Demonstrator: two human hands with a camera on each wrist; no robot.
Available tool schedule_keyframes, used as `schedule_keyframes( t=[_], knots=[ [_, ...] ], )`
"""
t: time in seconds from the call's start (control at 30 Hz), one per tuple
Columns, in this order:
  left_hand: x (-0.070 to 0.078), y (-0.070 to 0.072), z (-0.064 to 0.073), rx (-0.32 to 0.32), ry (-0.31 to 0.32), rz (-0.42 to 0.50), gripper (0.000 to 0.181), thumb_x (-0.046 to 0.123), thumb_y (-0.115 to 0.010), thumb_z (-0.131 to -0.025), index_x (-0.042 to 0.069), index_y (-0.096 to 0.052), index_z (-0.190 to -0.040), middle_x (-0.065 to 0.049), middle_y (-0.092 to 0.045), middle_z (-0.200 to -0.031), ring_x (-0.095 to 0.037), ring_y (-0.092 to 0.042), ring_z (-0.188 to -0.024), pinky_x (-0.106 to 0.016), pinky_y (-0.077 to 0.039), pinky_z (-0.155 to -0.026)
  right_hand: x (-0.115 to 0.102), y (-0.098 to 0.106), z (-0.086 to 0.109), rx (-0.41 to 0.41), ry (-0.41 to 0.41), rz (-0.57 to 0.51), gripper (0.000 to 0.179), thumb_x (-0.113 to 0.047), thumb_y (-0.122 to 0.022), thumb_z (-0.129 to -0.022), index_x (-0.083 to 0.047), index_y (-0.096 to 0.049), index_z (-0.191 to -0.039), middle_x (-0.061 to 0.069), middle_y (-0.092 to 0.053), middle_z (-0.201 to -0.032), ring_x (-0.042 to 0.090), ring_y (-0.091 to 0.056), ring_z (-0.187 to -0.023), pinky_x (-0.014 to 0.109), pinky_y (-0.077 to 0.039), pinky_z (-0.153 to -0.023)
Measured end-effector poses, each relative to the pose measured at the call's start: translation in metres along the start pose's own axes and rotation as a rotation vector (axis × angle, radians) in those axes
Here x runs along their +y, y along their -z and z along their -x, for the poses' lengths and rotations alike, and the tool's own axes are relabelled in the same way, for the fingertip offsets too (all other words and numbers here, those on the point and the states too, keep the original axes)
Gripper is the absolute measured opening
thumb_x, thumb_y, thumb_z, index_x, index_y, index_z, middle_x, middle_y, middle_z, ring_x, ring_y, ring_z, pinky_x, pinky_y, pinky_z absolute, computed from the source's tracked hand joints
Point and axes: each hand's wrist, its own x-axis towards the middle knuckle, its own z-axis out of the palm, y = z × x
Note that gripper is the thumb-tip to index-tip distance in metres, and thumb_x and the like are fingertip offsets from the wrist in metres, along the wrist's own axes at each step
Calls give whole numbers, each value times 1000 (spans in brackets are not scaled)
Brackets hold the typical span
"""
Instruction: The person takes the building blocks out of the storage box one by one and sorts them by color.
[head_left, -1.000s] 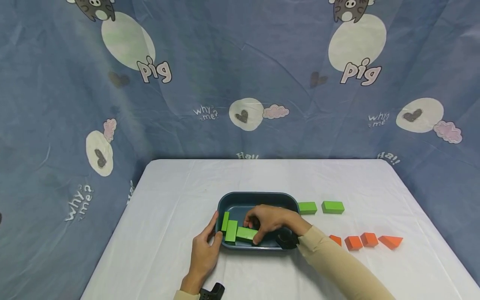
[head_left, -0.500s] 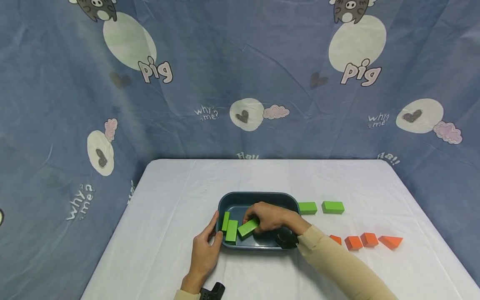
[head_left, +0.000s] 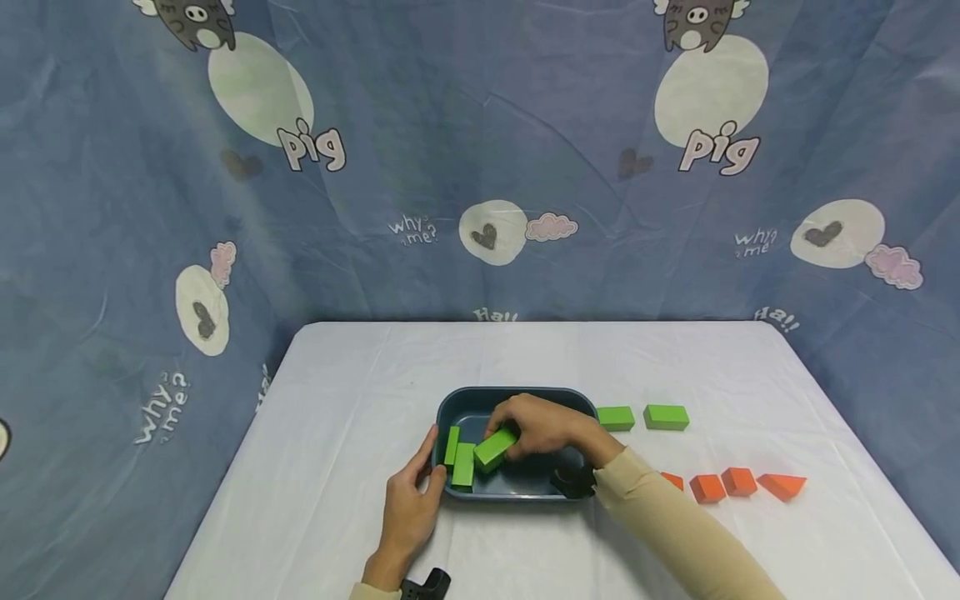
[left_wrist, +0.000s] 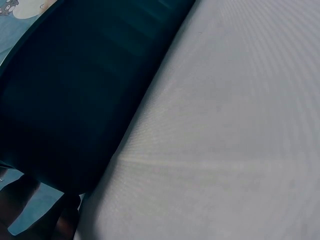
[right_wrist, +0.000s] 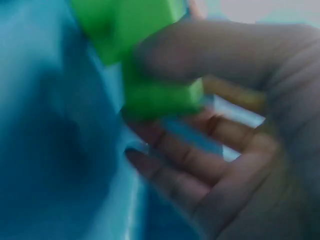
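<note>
The right hand (head_left: 540, 423) pinched a green block (head_left: 495, 448) between thumb and fingers, holding it slanted within the blue tray (head_left: 534, 485), near two more green blocks (head_left: 463, 463) at the left end. The left hand (head_left: 408, 507), fingers extended and thumb apart, touched the tray's left end. Orange blocks (head_left: 738, 482) lay rightward on the white table (head_left: 352, 392).

Head view bright, shadows soft; left wrist view dim, tray (left_wrist: 75, 100) nearly black beyond the left hand (left_wrist: 42, 225); right wrist view blurred, glare above the right hand (right_wrist: 245, 185)
</note>
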Motion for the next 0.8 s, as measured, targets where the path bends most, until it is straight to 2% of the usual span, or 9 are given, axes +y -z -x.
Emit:
schedule_keyframes(
  t=[0.1,0.23,0.33,0.57,0.8],
  knots=[
    [-13,-3,0,6,3,-4,54,-12,-62,-92,-3,-53,-145,-17,-56,-144,-29,-56,-129,-10,-43,-97,-3,7,4,21,-3,-38,36,-2,-82,-81,-14,-75,-114,-7,-69,-109,5,-61,-91,25,-54,-82],
    [-32,-5,1,4,-1,-9,56,-7,-63,-94,6,-53,-148,-9,-56,-145,-22,-55,-130,-9,-41,-99,-5,15,9,56,-15,-100,33,-3,-82,-80,-14,-75,-111,-9,-69,-101,7,-62,-81,26,-55,-74],
    [-39,-4,1,-5,-4,-7,58,-3,-63,-95,12,-53,-150,-4,-55,-147,-18,-54,-131,-10,-41,-100,-5,20,13,81,-27,-133,32,-4,-81,-81,-14,-75,-110,-9,-69,-99,9,-63,-79,28,-56,-74],
    [-40,-4,1,-13,-10,-2,58,-2,-62,-96,14,-52,-151,-1,-53,-148,-17,-53,-133,-13,-43,-101,-4,27,24,123,-17,-148,31,-4,-80,-82,-15,-75,-111,-8,-69,-101,11,-63,-83,31,-56,-78],
    [-38,-4,1,-11,5,-3,58,-2,-63,-96,14,-52,-150,0,-53,-148,-15,-51,-133,-10,-41,-100,-2,37,41,180,-54,-189,34,-1,-80,-80,-15,-76,-111,-7,-69,-103,15,-64,-86,32,-57,-79]
  ],
)
